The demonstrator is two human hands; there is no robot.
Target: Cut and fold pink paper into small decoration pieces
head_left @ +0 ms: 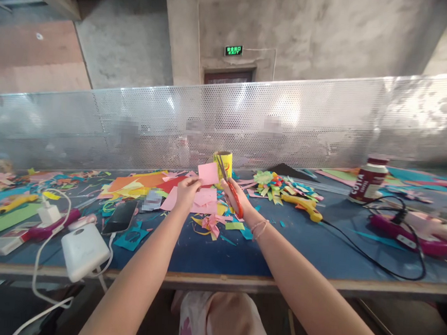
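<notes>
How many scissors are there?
1. The red-handled scissors are in the right hand, right next to the pink paper that the left hand holds up. More may be hidden under the paper scraps.

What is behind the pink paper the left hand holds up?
Behind the pink paper stands a yellow cup, its lower left covered; farther back, the perforated screen.
</notes>
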